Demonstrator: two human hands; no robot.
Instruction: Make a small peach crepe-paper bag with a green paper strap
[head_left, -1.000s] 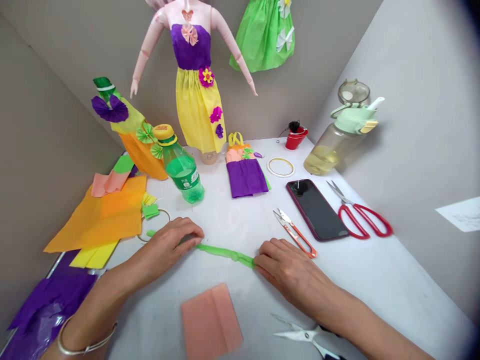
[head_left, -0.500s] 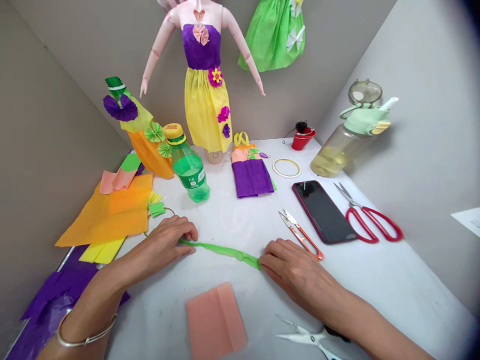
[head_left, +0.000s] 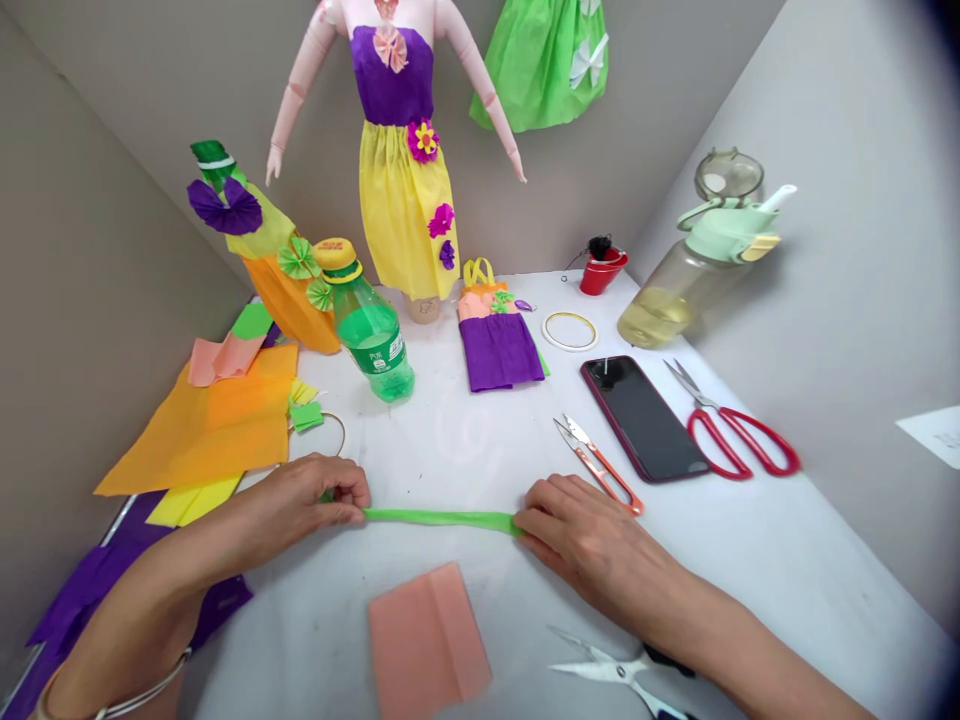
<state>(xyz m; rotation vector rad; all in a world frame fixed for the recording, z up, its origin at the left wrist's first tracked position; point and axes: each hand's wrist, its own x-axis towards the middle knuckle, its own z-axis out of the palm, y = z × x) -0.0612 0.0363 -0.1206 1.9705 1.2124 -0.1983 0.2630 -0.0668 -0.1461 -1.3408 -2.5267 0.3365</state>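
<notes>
With left hand (head_left: 322, 495) and right hand (head_left: 566, 525) well apart, fingertips pinching a green strip (head_left: 442, 518) stretched nearly straight between them along the white table (head_left: 810, 580). Likely to tear if pulled too hard, or to slip from a loose pinch. Also at risk of snagging, if swung rightward, on the snips (head_left: 592, 455) beside the right hand.

light: bright, even | shadows: soft | phone (head_left: 645, 420): faint glare | upper-right corner: dark
</notes>
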